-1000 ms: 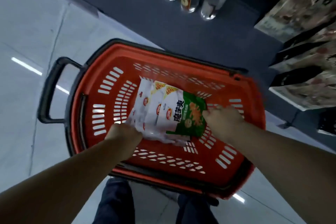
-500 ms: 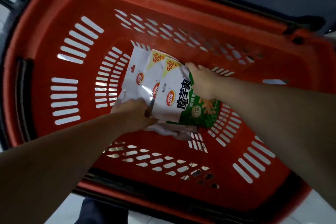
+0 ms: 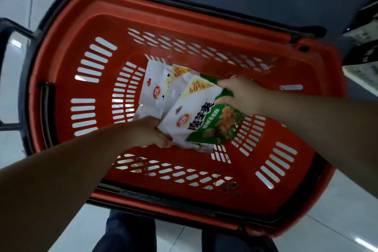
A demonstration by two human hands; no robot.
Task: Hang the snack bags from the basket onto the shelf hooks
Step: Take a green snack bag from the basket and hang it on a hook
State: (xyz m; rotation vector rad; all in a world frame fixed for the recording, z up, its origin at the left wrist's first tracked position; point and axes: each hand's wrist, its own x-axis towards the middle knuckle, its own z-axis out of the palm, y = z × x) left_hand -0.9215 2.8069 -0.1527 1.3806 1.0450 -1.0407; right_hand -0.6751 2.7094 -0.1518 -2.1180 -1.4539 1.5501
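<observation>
Snack bags (image 3: 184, 106) are piled in the middle of the red basket (image 3: 204, 24), on its slotted floor. They are flat white pouches with a red oval logo, a yellow corner printed "60%", black characters and a green lower panel picturing the snack. The top bag (image 3: 206, 122) is pinched at its lower white edge by the left hand (image 3: 151, 133), and its green upper side is gripped by the curled fingers of the right hand (image 3: 241, 96). The basket is seen standing on a pale tiled floor (image 3: 347, 210).
</observation>
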